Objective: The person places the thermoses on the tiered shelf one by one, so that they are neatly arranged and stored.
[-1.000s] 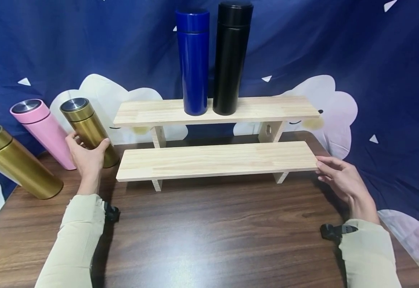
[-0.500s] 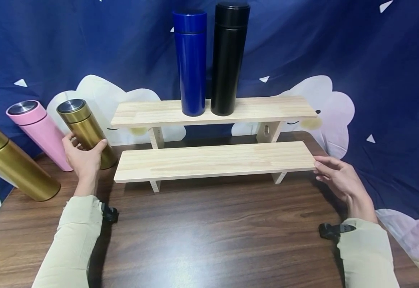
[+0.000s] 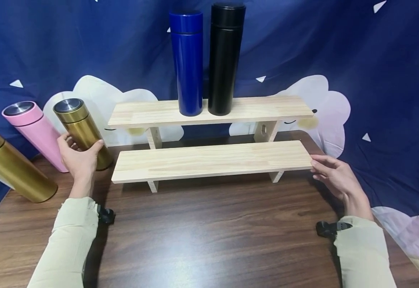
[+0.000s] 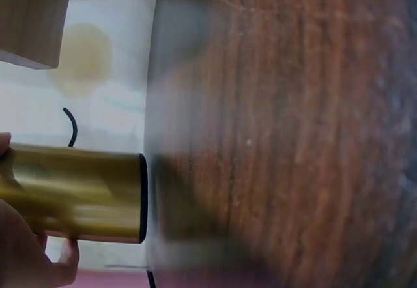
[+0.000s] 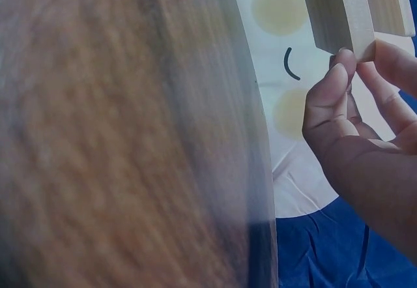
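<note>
Our left hand [image 3: 79, 161] curls round a gold metallic cylindrical bottle [image 3: 84, 130], which stands on the brown wood-grain counter [image 3: 209, 228] beside a pink cylindrical bottle [image 3: 38, 132]. Our right hand [image 3: 337, 178] pinches the right end of a pale wooden lower shelf [image 3: 211, 162]. We judge the step as gripping; the next move likely calls for a steady, straight lift.

The left arm [image 3: 62, 244] slanted forward from the lower left, and the left hand [image 3: 80, 162] held a grip, thumb [image 3: 98, 146] to the right, fingers [image 3: 64, 141] curled opposite. The right arm [image 3: 364, 250] lay forward from the lower right; the right hand [image 3: 337, 178] angled inward at the wrist [image 3: 358, 207], pinching with thumb and fingers, the two hands well apart
</note>
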The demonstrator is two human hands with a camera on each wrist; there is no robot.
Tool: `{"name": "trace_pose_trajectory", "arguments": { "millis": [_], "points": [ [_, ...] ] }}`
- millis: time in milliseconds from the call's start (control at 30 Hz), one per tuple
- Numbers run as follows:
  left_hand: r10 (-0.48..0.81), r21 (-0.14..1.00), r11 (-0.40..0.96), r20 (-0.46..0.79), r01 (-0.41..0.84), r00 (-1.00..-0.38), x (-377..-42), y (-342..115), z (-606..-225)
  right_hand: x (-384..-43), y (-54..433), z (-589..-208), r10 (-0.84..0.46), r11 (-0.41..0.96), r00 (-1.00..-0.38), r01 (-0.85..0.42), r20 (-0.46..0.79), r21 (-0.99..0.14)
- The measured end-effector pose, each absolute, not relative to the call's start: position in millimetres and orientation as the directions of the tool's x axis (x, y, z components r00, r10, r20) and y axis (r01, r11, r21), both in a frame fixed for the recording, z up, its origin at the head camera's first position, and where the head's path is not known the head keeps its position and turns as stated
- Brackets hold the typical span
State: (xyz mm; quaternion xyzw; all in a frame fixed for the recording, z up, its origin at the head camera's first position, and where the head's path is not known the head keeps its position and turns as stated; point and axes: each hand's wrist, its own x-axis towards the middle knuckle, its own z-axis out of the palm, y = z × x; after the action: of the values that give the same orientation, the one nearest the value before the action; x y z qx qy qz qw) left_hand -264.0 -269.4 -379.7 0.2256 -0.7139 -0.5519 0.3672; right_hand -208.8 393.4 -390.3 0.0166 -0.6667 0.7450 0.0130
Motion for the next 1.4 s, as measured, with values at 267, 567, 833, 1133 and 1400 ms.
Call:
{"name": "trace_pose_trajectory", "arguments": {
  "millis": [267,567,833,1133,1400],
  "points": [
    [-0.714,0.947,0.304,0.302,0.109,-0.631,-265.0,-269.7,-376.3,-208.8,393.1,-390.3,0.007,-0.104,-0.999,-0.043,0.043,-0.994],
    [-0.702,0.929,0.325,0.364,0.18,-0.612,-259.6,-266.6,-366.8,-209.4,392.7,-389.9,0.002,-0.1,-0.999,-0.044,0.044,-0.994],
    [-0.662,0.9,0.371,0.428,0.228,-0.615,-257.8,-259.9,-353.4,-208.8,392.6,-390.3,-0.002,-0.108,-0.999,-0.049,0.049,-0.993],
    [-0.574,0.799,0.542,0.579,0.261,-0.58,-252.4,-248.9,-336.1,-209.2,393.0,-389.7,-0.007,-0.119,-0.999,-0.045,0.046,-0.992],
    [-0.536,0.744,0.597,0.648,0.299,-0.542,-242.2,-232.1,-319.0,-209.6,393.6,-389.7,-0.002,-0.112,-0.999,-0.034,0.035,-0.993]
  ]
}}
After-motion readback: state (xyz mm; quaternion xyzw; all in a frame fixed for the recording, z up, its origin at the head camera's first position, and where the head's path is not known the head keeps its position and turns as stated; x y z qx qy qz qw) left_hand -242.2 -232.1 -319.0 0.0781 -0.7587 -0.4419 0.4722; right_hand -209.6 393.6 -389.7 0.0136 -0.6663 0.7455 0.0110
